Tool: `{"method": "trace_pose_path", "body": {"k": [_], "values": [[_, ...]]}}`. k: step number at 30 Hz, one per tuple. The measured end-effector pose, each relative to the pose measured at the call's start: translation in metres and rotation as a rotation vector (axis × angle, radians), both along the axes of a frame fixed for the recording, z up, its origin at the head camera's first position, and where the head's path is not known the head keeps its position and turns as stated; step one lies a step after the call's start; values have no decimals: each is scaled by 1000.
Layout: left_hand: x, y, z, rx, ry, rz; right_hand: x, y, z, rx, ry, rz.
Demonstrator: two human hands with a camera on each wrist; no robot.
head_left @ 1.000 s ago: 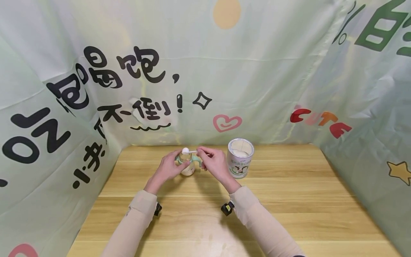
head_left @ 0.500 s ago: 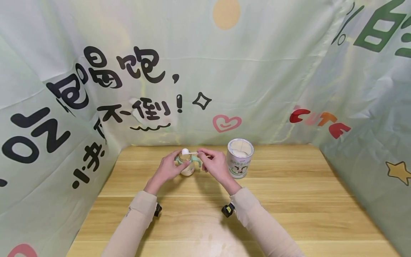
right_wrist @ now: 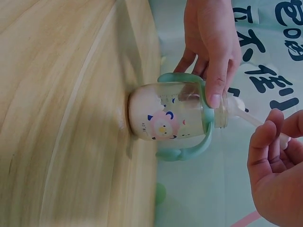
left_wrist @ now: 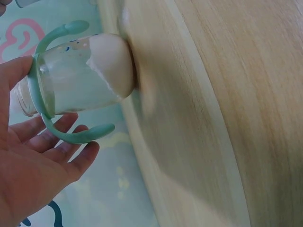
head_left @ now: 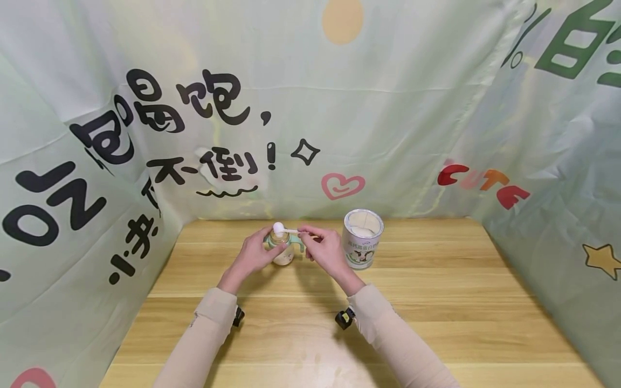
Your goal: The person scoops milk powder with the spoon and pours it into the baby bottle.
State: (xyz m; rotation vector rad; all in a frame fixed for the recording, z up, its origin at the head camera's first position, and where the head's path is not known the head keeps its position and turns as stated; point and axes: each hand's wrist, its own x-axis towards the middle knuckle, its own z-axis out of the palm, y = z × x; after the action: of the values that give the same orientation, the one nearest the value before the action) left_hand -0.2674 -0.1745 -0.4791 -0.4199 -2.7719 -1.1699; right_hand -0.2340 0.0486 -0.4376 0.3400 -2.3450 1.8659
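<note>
A clear baby bottle [head_left: 284, 258] with a mint-green two-handled collar stands on the wooden table, pale powder heaped at a slant in its lower part [left_wrist: 113, 66]. My left hand [head_left: 253, 250] grips it around the collar, thumb on the near side and fingers behind. Over its uncapped mouth is the bowl of a small white measuring scoop [head_left: 278, 228]. Its thin handle is pinched between thumb and fingers of my right hand [head_left: 324, 248]. In the right wrist view the scoop's bowl [right_wrist: 236, 106] sits right at the bottle's rim, and a cartoon print shows on the bottle.
An open milk powder can [head_left: 363, 242], with cow pictures on its label and pale powder inside, stands just right of my right hand. Printed fabric walls [head_left: 412, 134] enclose the wooden table [head_left: 436, 312] at the back and both sides.
The scoop has tilted, its bowl shifting slightly left over the bottle mouth and its handle now sloping down to the right. My left hand and the bottle stay in place.
</note>
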Motion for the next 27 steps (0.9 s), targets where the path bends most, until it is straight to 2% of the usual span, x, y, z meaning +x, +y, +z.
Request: {"method": "trace_pose_path", "body": {"k": [17, 27], "values": [[-1, 1, 0, 10, 19, -6, 0, 1, -5, 9, -25, -12], [-1, 1, 0, 6, -7, 0, 0, 2, -7, -8, -33, -21]]}}
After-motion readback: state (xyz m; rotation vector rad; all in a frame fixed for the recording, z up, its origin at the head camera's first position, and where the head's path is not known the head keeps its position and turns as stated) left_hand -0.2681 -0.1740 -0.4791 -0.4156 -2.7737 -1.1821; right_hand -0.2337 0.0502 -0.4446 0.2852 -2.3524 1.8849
